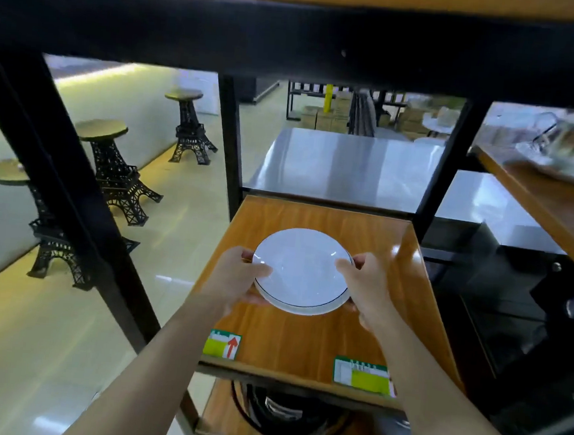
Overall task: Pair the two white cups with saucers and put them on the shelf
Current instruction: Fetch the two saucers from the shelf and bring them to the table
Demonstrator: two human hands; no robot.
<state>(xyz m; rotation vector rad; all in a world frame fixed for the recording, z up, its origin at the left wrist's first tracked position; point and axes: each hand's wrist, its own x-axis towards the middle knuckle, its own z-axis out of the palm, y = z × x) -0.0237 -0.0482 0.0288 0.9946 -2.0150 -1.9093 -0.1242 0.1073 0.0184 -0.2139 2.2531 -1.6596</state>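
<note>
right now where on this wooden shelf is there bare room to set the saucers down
The shelf board is bare all round the saucers: behind them to the back edge, and in front as far as the two labels. Both hands crowd the saucers' sides.

White dark-rimmed saucers (pixel 303 270) over orange-brown shelf (pixel 303 342).

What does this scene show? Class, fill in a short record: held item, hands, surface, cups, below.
held item: white saucers, seemingly two stacked, dark rim line
hands: left hand and right hand grip opposite edges
surface: wooden shelf, two labels at its front edge
cups: none in view
below: dark round item on lower shelf, unclear
</note>
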